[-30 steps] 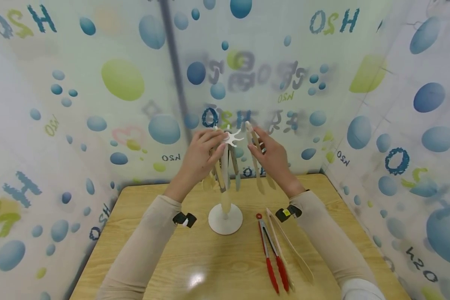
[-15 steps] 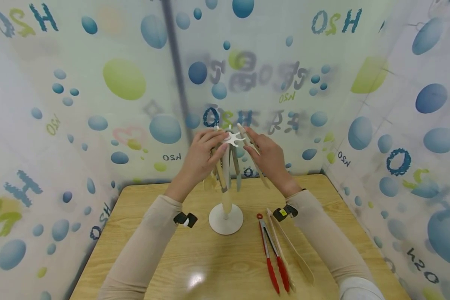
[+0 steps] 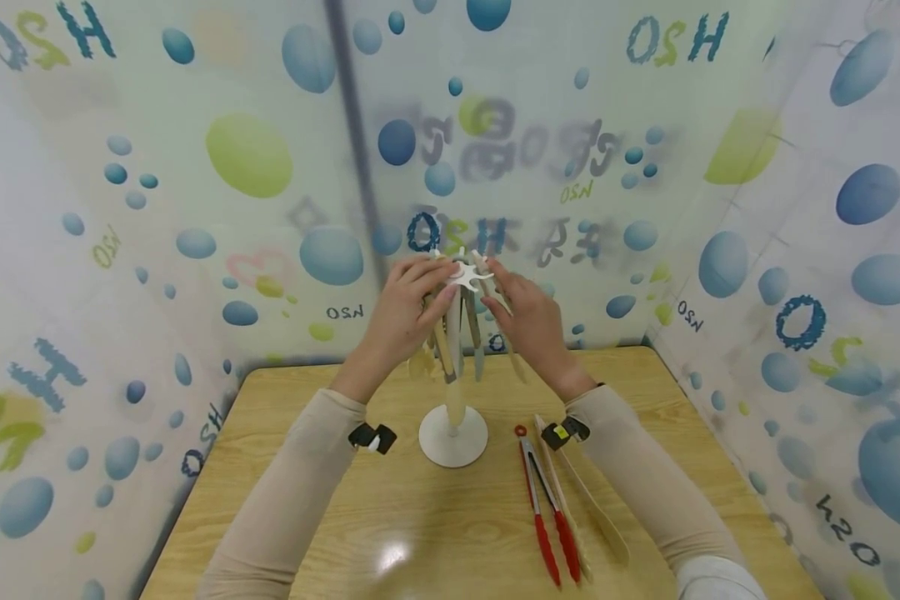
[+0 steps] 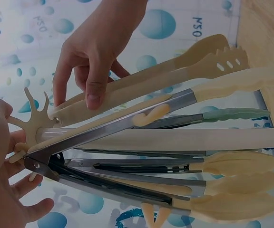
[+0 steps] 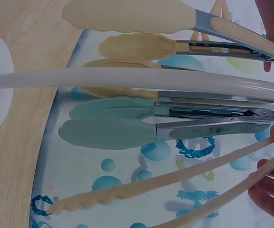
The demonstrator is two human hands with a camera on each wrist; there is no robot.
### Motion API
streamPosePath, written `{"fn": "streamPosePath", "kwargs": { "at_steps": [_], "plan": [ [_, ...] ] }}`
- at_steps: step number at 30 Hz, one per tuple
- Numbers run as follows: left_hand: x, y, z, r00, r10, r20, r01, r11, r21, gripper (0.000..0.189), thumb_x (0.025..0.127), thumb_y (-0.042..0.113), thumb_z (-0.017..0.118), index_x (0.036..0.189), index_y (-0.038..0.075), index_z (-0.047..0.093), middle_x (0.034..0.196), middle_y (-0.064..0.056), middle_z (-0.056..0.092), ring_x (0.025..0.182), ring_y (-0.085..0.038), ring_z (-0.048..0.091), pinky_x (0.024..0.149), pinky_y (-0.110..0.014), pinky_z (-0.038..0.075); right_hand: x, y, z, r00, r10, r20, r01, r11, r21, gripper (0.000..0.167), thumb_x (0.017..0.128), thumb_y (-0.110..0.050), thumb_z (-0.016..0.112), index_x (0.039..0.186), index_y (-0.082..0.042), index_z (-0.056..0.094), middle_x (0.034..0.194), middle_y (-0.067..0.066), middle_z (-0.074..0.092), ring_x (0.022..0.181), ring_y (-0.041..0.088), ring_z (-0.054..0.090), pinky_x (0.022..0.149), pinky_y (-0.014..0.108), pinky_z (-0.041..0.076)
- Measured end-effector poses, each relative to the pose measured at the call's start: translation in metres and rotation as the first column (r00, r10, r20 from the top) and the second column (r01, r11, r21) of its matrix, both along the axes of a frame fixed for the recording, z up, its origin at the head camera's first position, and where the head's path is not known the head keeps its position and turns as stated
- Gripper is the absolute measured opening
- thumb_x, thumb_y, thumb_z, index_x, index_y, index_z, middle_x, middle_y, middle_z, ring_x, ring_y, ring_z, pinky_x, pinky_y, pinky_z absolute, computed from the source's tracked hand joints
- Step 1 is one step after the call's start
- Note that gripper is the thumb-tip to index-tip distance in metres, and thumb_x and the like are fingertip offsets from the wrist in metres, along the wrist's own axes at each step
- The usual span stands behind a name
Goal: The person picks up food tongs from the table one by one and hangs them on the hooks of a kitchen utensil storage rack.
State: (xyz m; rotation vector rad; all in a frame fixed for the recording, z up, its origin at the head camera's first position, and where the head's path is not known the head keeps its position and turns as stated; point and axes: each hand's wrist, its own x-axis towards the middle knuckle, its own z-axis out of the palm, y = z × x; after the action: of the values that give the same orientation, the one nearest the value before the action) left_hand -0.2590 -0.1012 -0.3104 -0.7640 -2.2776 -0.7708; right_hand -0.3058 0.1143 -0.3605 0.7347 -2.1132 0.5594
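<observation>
A white utensil stand [image 3: 453, 450] with a crown of curved hooks [image 3: 468, 275] stands on the table. My left hand [image 3: 397, 312] holds the crown from the left, fingers over the top and thumb below. In the left wrist view, my right hand [image 4: 101, 45] pinches beige tongs [image 4: 132, 92] near their joined end, close beside the hooks. One tip of these tongs is slotted and toothed. Several metal tongs with cream heads [image 4: 244, 206] and green heads [image 5: 106, 133] hang from the stand around its post [image 5: 127, 78].
Tongs with red handles [image 3: 547, 508] lie on the wooden table [image 3: 330, 533], right of the stand's base. Beside them lie long beige tongs [image 3: 600, 517]. Patterned curtain walls [image 3: 255, 158] enclose the table at the back and both sides.
My right hand has moved left with the beige tongs, bringing their joined end from apart to right at the hooks. My left hand stays on the crown.
</observation>
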Motion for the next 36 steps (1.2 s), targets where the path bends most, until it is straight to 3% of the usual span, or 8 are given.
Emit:
{"fn": "streamPosePath", "kwargs": {
  "at_steps": [5,11,18,36],
  "plan": [
    [0.000,0.000,0.000,1.000,0.006,0.013,-0.006,1.000,0.003,0.037,0.102,0.025,0.054,0.136,0.013,0.061,0.142,-0.014,0.058,0.137,-0.032,0.042,0.115,-0.053,0.035,0.002,-0.004,-0.002,1.000,0.021,0.012,-0.020,0.999,-0.041,0.060,0.092,-0.026,0.070,0.147,-0.016,0.048,0.084,0.010,0.065,0.066,0.021,0.061,0.050,0.034,0.047],
    [0.000,0.000,-0.001,1.000,0.001,0.020,-0.001,1.000,0.006,0.037,0.102,0.025,0.054,0.136,0.013,0.061,0.142,-0.013,0.058,0.136,-0.034,0.042,0.114,-0.054,0.035,0.004,-0.008,-0.003,0.998,0.054,0.044,-0.051,0.995,-0.086,0.058,0.094,-0.025,0.069,0.147,-0.014,0.048,0.090,0.014,0.071,0.073,0.024,0.068,0.056,0.036,0.054],
    [0.001,0.001,0.001,1.000,0.002,0.012,-0.002,1.000,0.008,0.036,0.102,0.025,0.055,0.136,0.013,0.062,0.142,-0.013,0.058,0.135,-0.036,0.042,0.114,-0.054,0.035,0.007,-0.012,-0.002,0.993,0.070,0.092,-0.060,0.991,-0.117,0.057,0.095,-0.025,0.068,0.147,-0.014,0.048,0.094,0.014,0.072,0.075,0.027,0.071,0.054,0.036,0.054],
    [0.001,0.002,-0.002,0.999,0.002,0.042,-0.003,1.000,0.022,0.037,0.103,0.026,0.054,0.137,0.015,0.061,0.143,-0.009,0.057,0.139,-0.033,0.039,0.115,-0.053,0.035,0.007,-0.018,-0.001,0.976,0.106,0.191,-0.079,0.987,-0.143,0.060,0.098,-0.028,0.063,0.149,-0.007,0.041,0.095,0.012,0.073,0.069,0.021,0.070,0.057,0.033,0.056]
  ]
}}
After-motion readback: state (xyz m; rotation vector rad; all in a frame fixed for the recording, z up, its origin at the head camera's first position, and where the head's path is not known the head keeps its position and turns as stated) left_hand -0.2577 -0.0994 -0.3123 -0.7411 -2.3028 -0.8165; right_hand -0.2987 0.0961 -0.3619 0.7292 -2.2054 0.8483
